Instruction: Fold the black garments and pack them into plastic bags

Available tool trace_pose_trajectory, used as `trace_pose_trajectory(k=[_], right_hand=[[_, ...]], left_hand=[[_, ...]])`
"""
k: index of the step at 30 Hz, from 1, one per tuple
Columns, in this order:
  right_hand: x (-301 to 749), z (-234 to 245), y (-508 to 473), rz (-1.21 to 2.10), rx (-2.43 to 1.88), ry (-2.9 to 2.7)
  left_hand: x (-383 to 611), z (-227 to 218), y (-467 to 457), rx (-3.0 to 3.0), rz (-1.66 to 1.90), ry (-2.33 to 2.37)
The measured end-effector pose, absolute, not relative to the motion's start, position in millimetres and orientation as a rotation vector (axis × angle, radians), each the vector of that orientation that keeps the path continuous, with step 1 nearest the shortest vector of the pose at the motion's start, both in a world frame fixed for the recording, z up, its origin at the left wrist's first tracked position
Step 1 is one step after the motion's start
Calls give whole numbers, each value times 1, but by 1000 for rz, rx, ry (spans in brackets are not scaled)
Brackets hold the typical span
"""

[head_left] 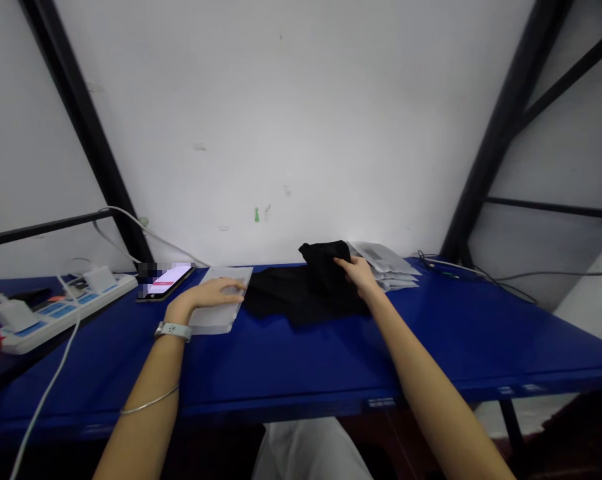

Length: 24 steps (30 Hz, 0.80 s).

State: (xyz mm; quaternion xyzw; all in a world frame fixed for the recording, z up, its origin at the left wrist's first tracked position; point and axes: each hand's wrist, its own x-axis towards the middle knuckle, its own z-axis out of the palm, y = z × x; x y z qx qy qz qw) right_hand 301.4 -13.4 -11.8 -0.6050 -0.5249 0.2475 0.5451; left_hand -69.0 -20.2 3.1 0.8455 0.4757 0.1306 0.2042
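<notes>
A black cloth lies on the blue table against the white wall. My right hand pinches the raised right end of that cloth. My left hand rests flat, fingers stretched out, on a stack of grey flat packets just left of the cloth. I wear a watch and a thin bangle on the left arm.
A second pile of grey packets sits right of the cloth. A phone with a lit screen lies left of the stack. A white power strip with plugs and cables is at far left. Black shelf struts stand on both sides.
</notes>
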Motion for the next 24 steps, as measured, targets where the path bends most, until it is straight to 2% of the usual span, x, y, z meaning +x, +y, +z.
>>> trace_pose_trajectory(k=[3,6,10,13,18,21,24], right_hand=[[303,-9,-14,248,-1601,-1347],[302,-5,-16,184,-1564,-1427],[296,-1,-21,308,-1370,-1454],[289,1,-26,499,-1207,-1474],[281,2,-33,918,-1083,-1687],[284,1,-31,926,-1114,-1719],[289,2,-27,1023,-1071,-1474]], left_hand=[[-70,-8,-11,2332,230,1416],[-79,-10,-7,2287,180,1521],[-84,-6,-6,2316,215,1681],[-74,-7,-6,2400,444,1723],[-42,-18,-5,2570,745,1491],[-24,-25,-5,2653,821,1319],[-8,-26,-9,2704,879,1179]])
